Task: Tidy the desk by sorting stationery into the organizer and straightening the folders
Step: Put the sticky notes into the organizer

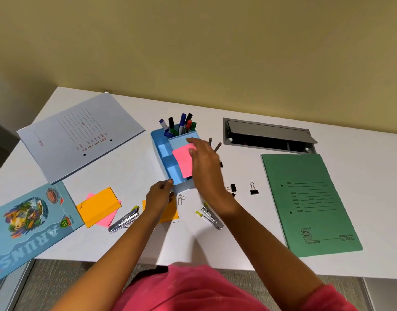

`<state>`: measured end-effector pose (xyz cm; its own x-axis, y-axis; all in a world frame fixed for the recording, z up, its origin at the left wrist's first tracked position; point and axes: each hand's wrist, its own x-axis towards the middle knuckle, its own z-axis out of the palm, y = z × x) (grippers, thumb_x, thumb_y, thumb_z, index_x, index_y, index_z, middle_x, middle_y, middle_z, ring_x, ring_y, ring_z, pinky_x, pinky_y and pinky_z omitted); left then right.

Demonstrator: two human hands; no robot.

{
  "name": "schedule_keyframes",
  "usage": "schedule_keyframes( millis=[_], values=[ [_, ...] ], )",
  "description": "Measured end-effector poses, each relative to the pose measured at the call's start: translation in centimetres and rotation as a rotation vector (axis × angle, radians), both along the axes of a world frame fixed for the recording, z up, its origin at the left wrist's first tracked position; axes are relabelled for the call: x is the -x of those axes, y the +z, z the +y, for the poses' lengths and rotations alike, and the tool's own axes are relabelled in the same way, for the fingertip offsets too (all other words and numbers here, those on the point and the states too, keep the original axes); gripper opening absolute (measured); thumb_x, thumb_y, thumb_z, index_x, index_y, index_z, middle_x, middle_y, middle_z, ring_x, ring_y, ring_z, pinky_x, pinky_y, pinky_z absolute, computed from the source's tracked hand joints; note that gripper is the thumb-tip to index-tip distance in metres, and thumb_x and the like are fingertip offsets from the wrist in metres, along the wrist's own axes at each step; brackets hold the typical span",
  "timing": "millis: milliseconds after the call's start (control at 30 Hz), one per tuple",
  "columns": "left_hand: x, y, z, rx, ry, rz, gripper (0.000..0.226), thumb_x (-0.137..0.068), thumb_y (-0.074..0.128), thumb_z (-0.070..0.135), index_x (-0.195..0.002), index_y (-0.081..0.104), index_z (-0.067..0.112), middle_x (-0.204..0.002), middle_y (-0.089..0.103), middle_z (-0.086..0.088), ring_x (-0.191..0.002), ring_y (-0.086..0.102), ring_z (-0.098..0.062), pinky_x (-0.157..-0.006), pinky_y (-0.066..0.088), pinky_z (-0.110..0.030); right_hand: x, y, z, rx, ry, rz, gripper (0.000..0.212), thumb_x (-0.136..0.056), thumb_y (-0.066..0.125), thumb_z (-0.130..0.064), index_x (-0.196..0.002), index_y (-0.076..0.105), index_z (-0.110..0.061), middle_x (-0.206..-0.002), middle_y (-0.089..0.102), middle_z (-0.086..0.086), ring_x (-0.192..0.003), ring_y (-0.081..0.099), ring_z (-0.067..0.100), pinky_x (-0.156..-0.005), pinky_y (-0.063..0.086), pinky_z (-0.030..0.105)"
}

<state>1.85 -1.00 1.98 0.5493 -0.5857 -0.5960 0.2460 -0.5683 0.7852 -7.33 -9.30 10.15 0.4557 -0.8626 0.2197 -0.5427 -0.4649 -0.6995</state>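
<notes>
- Right hand (204, 162) pinches a rectangular pink pad (183, 163) over the blue plastic organizer (157, 142).
- Left hand (158, 195), fingers curled, touches its corner; grip unclear.
- Green card folder (310, 205): "PTC".

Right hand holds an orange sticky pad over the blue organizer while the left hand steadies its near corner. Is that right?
No: the sticky pad in the right hand is pink, not orange. The head view shows it over the blue organizer, with the left hand at the near corner.

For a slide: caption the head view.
Right hand holds pink sticky notes over the blue organizer; left hand holds its near corner.
</notes>
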Motion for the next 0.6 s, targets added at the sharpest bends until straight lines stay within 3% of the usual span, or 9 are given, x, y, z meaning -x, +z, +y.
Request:
schedule_keyframes(
  millis=[100, 167, 267, 600],
  values=[
    [0.0, 0.0, 0.0, 0.012, -0.002, -0.013, 0.032, -0.097, 0.050, 0.032, -0.113, 0.063, 0.007, -0.108, 0.065, -0.010, -0.090, 0.063, -0.023, -0.088, 0.052, -0.037, -2.5, -1.9, -0.5, 0.067, 0.101, 0.287, 0.039, -0.096, 0.048, -0.001, -0.134, 0.046, -0.005, -0.128, 0.051, 0.017, -0.114, 0.055, 0.030, -0.087, 0.048, 0.033],
    [0.0, -0.1, 0.1, 0.020, -0.016, -0.025, 0.027, -0.097, 0.049, 0.032, -0.107, 0.064, 0.011, -0.103, 0.065, -0.007, -0.082, 0.060, -0.016, -0.082, 0.050, -0.033, -3.4, -3.2, -0.9, 0.067, 0.120, 0.421, 0.042, -0.094, 0.053, -0.001, -0.134, 0.044, -0.006, -0.127, 0.050, 0.017, -0.111, 0.058, 0.031, -0.085, 0.050, 0.033],
    [-0.1, -0.1, 0.1, 0.018, -0.026, -0.045, 0.021, -0.097, 0.049, 0.033, -0.096, 0.061, 0.016, -0.095, 0.064, -0.006, -0.081, 0.060, -0.019, -0.089, 0.050, -0.037, -4.1, -4.9, -1.2, 0.103, 0.138, 0.560, 0.044, -0.092, 0.054, 0.000, -0.133, 0.040, -0.008, -0.123, 0.050, 0.013, -0.104, 0.060, 0.027, -0.078, 0.051, 0.029],
    [-0.4, 0.0, 0.1, 0.005, -0.016, -0.004, 0.018, -0.095, 0.052, 0.034, -0.096, 0.060, 0.017, -0.094, 0.064, -0.004, -0.088, 0.061, -0.023, -0.094, 0.051, -0.042, -4.6, -6.7, -2.0, 0.133, 0.177, 0.628, 0.040, -0.092, 0.056, -0.003, -0.129, 0.042, -0.007, -0.122, 0.048, 0.013, -0.104, 0.055, 0.025, -0.078, 0.048, 0.028]
  ],
)
